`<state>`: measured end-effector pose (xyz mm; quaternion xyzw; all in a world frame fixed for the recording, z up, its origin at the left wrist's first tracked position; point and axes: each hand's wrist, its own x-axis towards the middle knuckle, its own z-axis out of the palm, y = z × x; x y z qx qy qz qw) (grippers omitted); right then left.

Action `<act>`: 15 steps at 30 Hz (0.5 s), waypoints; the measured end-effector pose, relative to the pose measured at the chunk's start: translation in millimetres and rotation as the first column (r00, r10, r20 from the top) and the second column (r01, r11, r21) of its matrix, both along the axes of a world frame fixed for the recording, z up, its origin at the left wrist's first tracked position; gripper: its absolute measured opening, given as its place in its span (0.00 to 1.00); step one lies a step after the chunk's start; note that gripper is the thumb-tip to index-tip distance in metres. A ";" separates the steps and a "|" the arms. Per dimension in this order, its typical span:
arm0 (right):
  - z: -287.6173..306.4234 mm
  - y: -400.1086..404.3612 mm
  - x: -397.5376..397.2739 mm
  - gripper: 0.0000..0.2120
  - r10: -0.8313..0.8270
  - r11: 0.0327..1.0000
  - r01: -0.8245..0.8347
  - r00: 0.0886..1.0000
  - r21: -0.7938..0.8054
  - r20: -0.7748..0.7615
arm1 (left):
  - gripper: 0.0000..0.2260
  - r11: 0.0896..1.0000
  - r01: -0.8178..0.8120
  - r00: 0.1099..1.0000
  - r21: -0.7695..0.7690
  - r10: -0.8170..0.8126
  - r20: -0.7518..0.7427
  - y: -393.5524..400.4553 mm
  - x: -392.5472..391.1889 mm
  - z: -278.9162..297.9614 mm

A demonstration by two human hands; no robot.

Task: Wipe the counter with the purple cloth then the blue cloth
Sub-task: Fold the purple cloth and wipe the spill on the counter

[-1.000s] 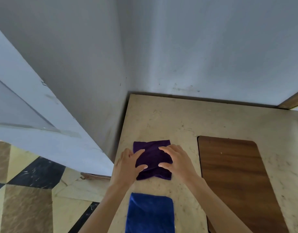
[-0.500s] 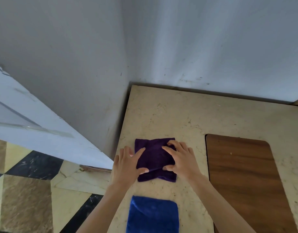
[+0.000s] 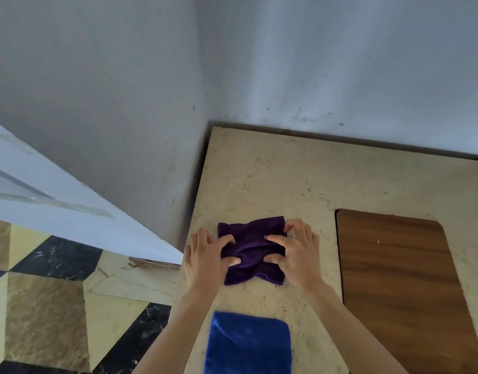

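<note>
The purple cloth [image 3: 250,245] lies bunched in the middle on the beige stone counter [image 3: 272,182], close to its left edge. My left hand [image 3: 205,259] pinches the cloth's left side between thumb and fingers. On the right side, my right hand [image 3: 297,252] grips it the same way, so the fabric wrinkles between the two hands. A folded blue cloth [image 3: 248,344] lies flat on the counter below, between my forearms, untouched.
A brown wooden board [image 3: 399,279] lies on the counter to the right of my hands. Grey walls meet at the counter's back left corner. Left of the counter the edge drops to a checkered floor [image 3: 43,306], with a white door [image 3: 57,209] angled there.
Both hands went from resting flat on the purple cloth to pinching its two sides, and the cloth has bunched up in the middle. The view shifted slightly.
</note>
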<state>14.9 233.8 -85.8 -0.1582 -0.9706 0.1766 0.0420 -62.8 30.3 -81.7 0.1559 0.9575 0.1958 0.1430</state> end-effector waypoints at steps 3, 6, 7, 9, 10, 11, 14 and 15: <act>-3.2 -3.1 0.6 0.20 -0.021 1.000 0.020 0.999 -0.024 -0.034 | 0.18 1.000 -0.029 0.999 0.006 0.029 -0.029 1.0 2.5 -0.9; -4.4 -3.2 -1.4 0.17 -0.011 1.000 0.011 0.997 -0.005 -0.071 | 0.17 0.999 -0.033 0.997 -0.013 0.032 -0.069 4.9 3.4 -1.7; -4.5 -2.7 -2.6 0.16 0.000 1.000 0.001 0.997 0.013 -0.078 | 0.17 0.999 -0.030 0.996 -0.017 0.029 -0.083 5.5 3.1 -2.4; -4.6 -2.0 -5.2 0.16 0.034 0.998 -0.031 0.996 0.046 -0.077 | 0.17 1.000 -0.004 0.993 -0.027 0.000 -0.115 5.2 1.5 -4.3; -4.2 -1.8 -6.5 0.15 0.051 0.997 -0.047 0.996 0.059 -0.071 | 0.17 0.999 0.024 0.991 -0.043 -0.030 -0.133 4.7 0.6 -5.2; -3.7 -1.7 -7.9 0.15 0.064 0.996 -0.060 0.996 0.070 -0.060 | 0.18 0.997 0.053 0.986 -0.062 -0.062 -0.152 4.6 -0.4 -6.1; -0.8 -1.6 -10.0 0.15 0.073 0.995 -0.070 0.997 0.077 -0.035 | 0.18 0.992 0.098 0.973 -0.085 -0.113 -0.201 4.4 -2.1 -7.6; 0.1 -1.3 -9.2 0.15 0.070 0.995 -0.068 0.997 0.069 -0.037 | 0.18 0.991 0.105 0.968 -0.086 -0.121 -0.221 4.1 -1.8 -7.7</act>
